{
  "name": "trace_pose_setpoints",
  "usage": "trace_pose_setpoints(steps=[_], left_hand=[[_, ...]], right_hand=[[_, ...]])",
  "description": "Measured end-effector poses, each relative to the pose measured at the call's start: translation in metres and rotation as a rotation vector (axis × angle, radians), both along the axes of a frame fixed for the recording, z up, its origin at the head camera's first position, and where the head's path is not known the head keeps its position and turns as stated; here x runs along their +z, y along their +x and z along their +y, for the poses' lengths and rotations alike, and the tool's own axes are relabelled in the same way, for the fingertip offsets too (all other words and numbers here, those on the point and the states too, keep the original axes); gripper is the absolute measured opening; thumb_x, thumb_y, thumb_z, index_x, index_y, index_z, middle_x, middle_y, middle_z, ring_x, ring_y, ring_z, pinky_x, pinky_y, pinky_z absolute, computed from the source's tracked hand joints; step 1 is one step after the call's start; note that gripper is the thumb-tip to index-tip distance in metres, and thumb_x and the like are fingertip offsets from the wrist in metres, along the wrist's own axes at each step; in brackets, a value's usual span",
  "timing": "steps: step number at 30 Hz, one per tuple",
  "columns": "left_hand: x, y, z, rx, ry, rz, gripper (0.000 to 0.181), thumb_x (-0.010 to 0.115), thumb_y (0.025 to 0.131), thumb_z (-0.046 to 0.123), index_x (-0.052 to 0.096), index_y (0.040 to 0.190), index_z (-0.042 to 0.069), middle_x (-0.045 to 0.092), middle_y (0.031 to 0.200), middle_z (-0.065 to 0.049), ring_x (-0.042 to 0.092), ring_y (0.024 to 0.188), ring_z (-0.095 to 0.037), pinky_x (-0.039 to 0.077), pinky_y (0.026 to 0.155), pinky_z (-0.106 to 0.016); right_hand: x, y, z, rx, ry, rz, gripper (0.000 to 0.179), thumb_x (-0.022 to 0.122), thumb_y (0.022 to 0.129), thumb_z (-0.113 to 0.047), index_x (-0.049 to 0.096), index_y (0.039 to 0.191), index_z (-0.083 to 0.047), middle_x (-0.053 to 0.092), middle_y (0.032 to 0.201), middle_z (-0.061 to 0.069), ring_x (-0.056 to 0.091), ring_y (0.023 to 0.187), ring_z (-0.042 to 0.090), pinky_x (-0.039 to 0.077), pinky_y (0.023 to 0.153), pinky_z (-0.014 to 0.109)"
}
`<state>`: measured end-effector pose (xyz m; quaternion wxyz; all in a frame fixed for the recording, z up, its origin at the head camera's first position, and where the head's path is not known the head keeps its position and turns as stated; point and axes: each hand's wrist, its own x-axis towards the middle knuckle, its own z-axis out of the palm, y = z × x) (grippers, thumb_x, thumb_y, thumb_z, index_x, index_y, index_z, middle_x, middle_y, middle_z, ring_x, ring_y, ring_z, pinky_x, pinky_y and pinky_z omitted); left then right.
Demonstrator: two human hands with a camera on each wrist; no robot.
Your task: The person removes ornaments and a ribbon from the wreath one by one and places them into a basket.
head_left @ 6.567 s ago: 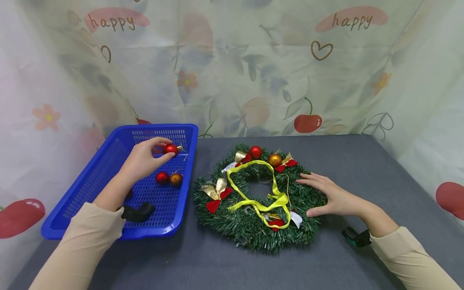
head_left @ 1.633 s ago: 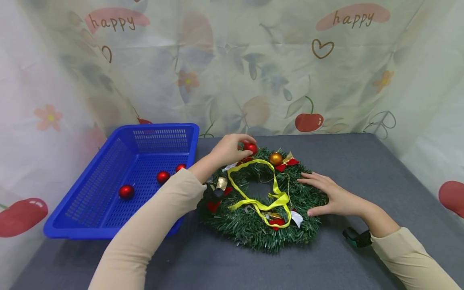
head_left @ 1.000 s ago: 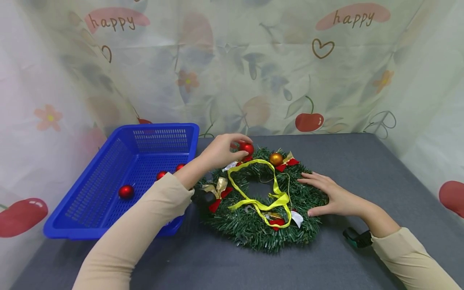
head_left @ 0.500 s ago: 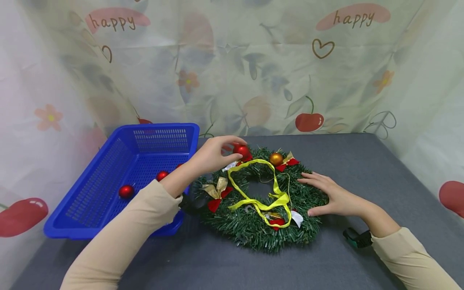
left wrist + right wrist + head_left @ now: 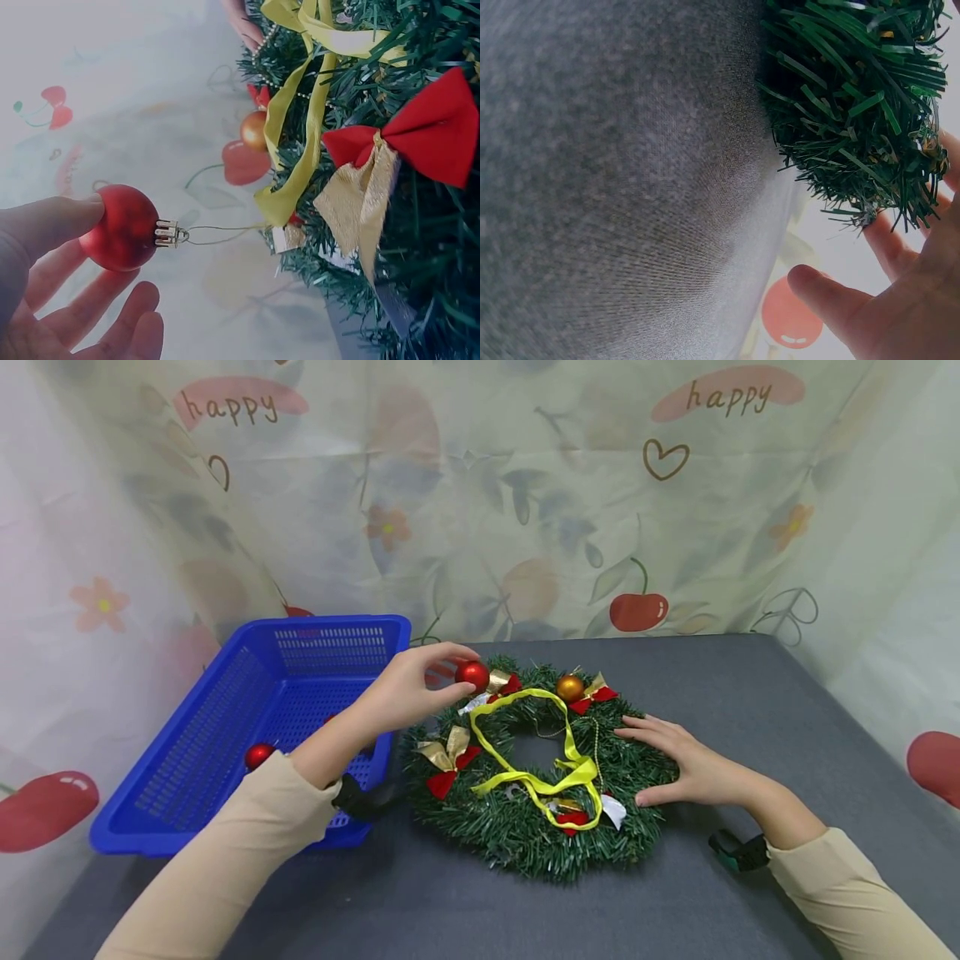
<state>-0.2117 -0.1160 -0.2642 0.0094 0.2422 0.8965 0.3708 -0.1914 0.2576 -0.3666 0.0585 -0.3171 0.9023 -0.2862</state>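
My left hand [image 5: 411, 692] pinches a red bauble [image 5: 472, 676] between thumb and fingers, just left of the wreath's upper left side. In the left wrist view, the bauble's gold cap and a thin string loop [image 5: 225, 235] point toward the wreath. The green tinsel wreath [image 5: 517, 847] lies flat on the table. It bears red and gold bows [image 5: 450, 760], a gold bauble [image 5: 570, 687], a bead chain and a loose yellow ribbon [image 5: 517, 779]. My right hand [image 5: 690, 768] rests against the wreath's right side, fingers spread on the tinsel and thumb apart.
A blue plastic basket [image 5: 180, 718] stands left of the wreath. Inside is a red bauble [image 5: 259, 756]; my left forearm hides part of the basket. Dark grey cloth covers the table [image 5: 480, 914]. A printed curtain [image 5: 465, 527] hangs behind.
Earlier my left hand held a red bauble over the basket. It then grasped the red bauble at the wreath's top and drew it leftward, off the wreath. My right hand stays put.
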Motion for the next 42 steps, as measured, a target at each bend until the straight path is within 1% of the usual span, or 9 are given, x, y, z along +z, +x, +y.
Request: trace_pose_setpoints(steps=[5,9,15,19,24,31,36,42], left_hand=[[0.001,0.004,-0.009,0.005,0.022,0.003,0.036,0.064,0.088,0.020,0.059,0.124,0.013,0.063,0.119,-0.006,0.060,0.108,-0.023,0.049,0.094,-0.041],[0.002,0.008,-0.016,0.011,0.026,0.018,0.036,0.064,0.088,0.020,0.059,0.124,0.014,0.062,0.120,-0.006,0.060,0.107,-0.023,0.050,0.092,-0.040],[0.002,0.011,-0.029,0.031,0.055,0.022,0.037,0.065,0.087,0.019,0.059,0.123,0.013,0.063,0.120,-0.007,0.061,0.105,-0.023,0.050,0.091,-0.042],[0.004,0.013,-0.041,0.069,0.057,0.025,0.037,0.066,0.087,0.020,0.059,0.123,0.013,0.063,0.120,-0.009,0.061,0.106,-0.025,0.049,0.093,-0.043],[0.009,0.017,-0.054,0.129,0.054,0.011,0.038,0.064,0.089,0.022,0.058,0.125,0.014,0.060,0.124,-0.012,0.060,0.108,-0.028,0.050,0.092,-0.046],[0.015,0.023,-0.069,0.167,0.053,0.017,0.042,0.062,0.090,0.026,0.054,0.129,0.012,0.058,0.128,-0.013,0.057,0.113,-0.031,0.047,0.095,-0.049],[0.012,0.021,-0.083,0.211,0.030,0.030,0.045,0.061,0.091,0.031,0.053,0.130,0.012,0.056,0.130,-0.015,0.058,0.113,-0.034,0.047,0.093,-0.051],[0.005,0.014,-0.101,0.277,0.003,0.027,0.046,0.058,0.092,0.033,0.051,0.131,0.010,0.052,0.134,-0.017,0.055,0.116,-0.039,0.045,0.094,-0.055]], right_hand=[[0.000,-0.001,0.000,0.006,-0.001,0.013,0.076,0.077,0.074,-0.033,0.042,0.139,-0.011,0.030,0.149,0.021,0.015,0.136,0.053,0.019,0.097,0.073],[0.000,-0.001,0.000,0.004,-0.002,0.010,0.077,0.077,0.074,-0.033,0.042,0.139,-0.010,0.029,0.149,0.022,0.015,0.136,0.053,0.018,0.097,0.073],[-0.002,-0.001,0.001,-0.004,0.001,-0.002,0.077,0.077,0.075,-0.033,0.042,0.139,-0.012,0.028,0.150,0.022,0.014,0.136,0.052,0.018,0.098,0.073],[-0.002,-0.001,0.001,-0.003,-0.001,-0.002,0.076,0.077,0.075,-0.033,0.042,0.139,-0.013,0.028,0.150,0.022,0.014,0.136,0.052,0.018,0.097,0.073],[-0.002,-0.001,0.001,0.000,-0.002,0.004,0.076,0.077,0.074,-0.033,0.042,0.139,-0.012,0.028,0.150,0.021,0.014,0.137,0.052,0.018,0.098,0.073],[-0.002,-0.001,0.001,-0.001,-0.003,-0.001,0.077,0.077,0.074,-0.033,0.042,0.139,-0.013,0.028,0.150,0.021,0.014,0.136,0.052,0.017,0.098,0.073],[-0.003,-0.001,0.001,-0.001,-0.005,-0.008,0.077,0.077,0.074,-0.033,0.042,0.140,-0.013,0.027,0.150,0.021,0.013,0.137,0.052,0.017,0.098,0.073],[-0.003,-0.002,0.001,-0.002,-0.005,-0.008,0.077,0.077,0.074,-0.033,0.042,0.139,-0.013,0.028,0.150,0.021,0.014,0.136,0.052,0.017,0.098,0.073]])
